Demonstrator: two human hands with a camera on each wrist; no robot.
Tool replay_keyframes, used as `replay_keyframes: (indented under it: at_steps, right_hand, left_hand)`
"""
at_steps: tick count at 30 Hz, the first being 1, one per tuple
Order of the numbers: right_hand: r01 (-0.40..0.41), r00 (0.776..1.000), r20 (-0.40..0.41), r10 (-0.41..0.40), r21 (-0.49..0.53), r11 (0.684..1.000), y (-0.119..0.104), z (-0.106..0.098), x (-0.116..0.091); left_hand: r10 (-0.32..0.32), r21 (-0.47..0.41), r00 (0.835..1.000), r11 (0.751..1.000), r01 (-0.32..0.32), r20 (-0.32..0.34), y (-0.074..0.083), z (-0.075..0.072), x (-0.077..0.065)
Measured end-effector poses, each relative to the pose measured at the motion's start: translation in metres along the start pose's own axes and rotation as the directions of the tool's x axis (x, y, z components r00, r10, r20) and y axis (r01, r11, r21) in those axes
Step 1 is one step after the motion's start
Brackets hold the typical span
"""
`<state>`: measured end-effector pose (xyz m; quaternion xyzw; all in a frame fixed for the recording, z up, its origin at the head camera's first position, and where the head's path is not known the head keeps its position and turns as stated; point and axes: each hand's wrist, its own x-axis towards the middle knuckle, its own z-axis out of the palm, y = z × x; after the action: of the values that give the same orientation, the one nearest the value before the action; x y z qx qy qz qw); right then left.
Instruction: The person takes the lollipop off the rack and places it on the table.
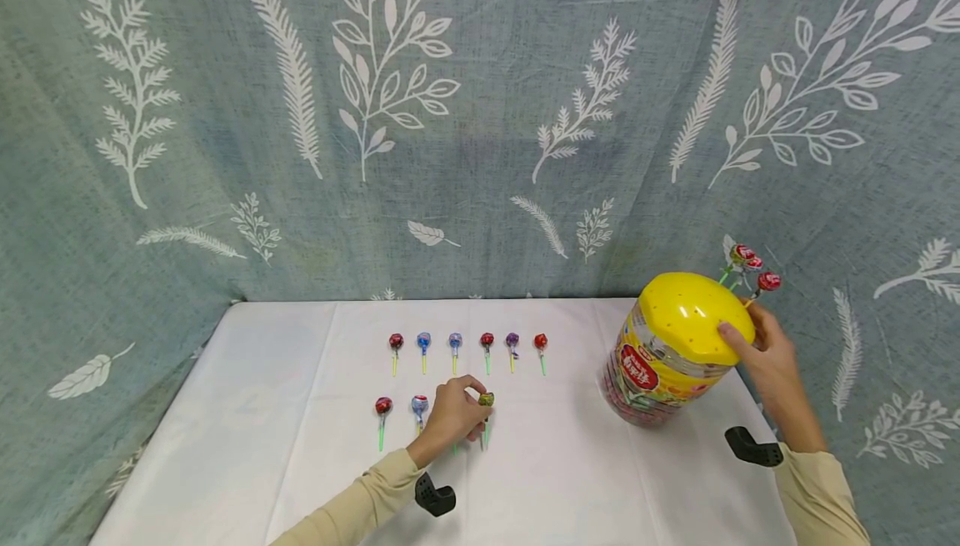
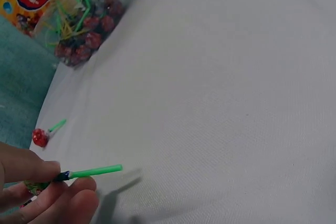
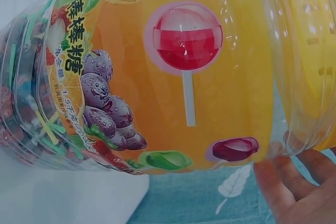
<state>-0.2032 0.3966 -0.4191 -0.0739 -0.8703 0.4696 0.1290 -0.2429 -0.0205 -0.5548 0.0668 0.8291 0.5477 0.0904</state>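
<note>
My left hand [image 1: 456, 411] pinches a lollipop [image 1: 487, 399] with a green-yellow wrapper, just over the white tabletop. In the left wrist view its green stick [image 2: 97, 171] points away from the thumb and fingers. My right hand [image 1: 772, 367] grips the top of a large clear jar [image 1: 637, 375] by its yellow lid [image 1: 693, 313], thumb over the lid's edge. The jar leans to the right and holds many lollipops near its bottom. Three red-wrapped lollipops [image 1: 768, 281] stick up at the lid's far right edge, beside the right hand.
A back row of several lollipops [image 1: 455, 339] lies on the white-covered table [image 1: 285, 363], sticks toward me. In a front row lie a red lollipop [image 1: 383, 406] and a blue one [image 1: 419, 404]; the left hand partly hides this row. Behind the table hangs a leaf-patterned curtain [image 1: 480, 154].
</note>
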Motion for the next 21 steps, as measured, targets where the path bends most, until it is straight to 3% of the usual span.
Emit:
replay_keyframes:
  at_steps: [6, 15, 21]
  right_hand:
    - [-0.012, 1.000, -0.004, 0.012, -0.004, 1.000, 0.000, 0.001, -0.001]
    - [-0.014, 1.000, -0.013, 0.014, -0.014, 1.000, 0.001, 0.003, -0.002]
    - [-0.001, 1.000, -0.017, 0.001, 0.004, 1.000, 0.001, 0.003, -0.002]
  left_hand:
    - [0.003, 0.007, 1.000, 1.000, -0.003, -0.003, -0.007, 0.005, 0.000]
    - [-0.069, 0.047, 0.998, 0.997, 0.069, -0.002, -0.012, 0.005, 0.002]
    - [-0.029, 0.056, 0.999, 0.998, 0.028, 0.014, -0.008, -0.001, 0.001]
